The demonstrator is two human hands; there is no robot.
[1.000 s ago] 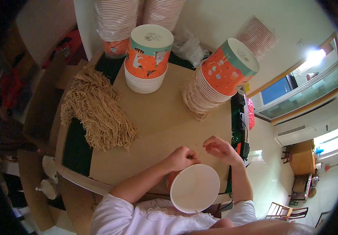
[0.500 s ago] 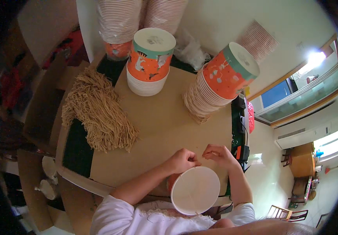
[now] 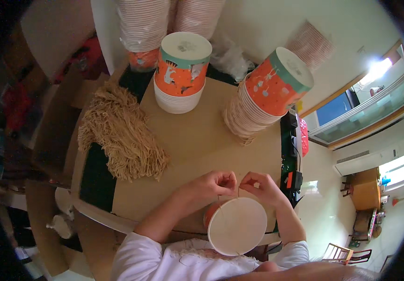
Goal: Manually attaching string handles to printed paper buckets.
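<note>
A paper bucket (image 3: pixel 237 229), white inside with orange showing on its outer side, rests against my front at the table's near edge, its open mouth facing up. Just above its far rim my left hand (image 3: pixel 217 183) is closed in a pinch, and a thin tan cord (image 3: pixel 219 199) hangs from it to the rim. Close beside it, my right hand (image 3: pixel 259 186) pinches a cord too, which drops from the fingertips toward the bucket. A faint line of cord also runs along the bucket's inside. Whether both hands hold one cord I cannot tell.
A heap of tan cords (image 3: pixel 122 136) lies at the left of the cardboard-covered table (image 3: pixel 192 145). Upside-down orange-and-green bucket stacks (image 3: pixel 182 77) (image 3: pixel 272 89) stand farther back; cords hang from the right one. Plastic-wrapped stacks (image 3: pixel 143 28) rise behind. A power strip (image 3: pixel 295 180) edges the right side.
My left hand has lifted slightly off the rim, and cord now shows below both hands. My right hand has come a little closer to it. The whole view has shifted slightly.
</note>
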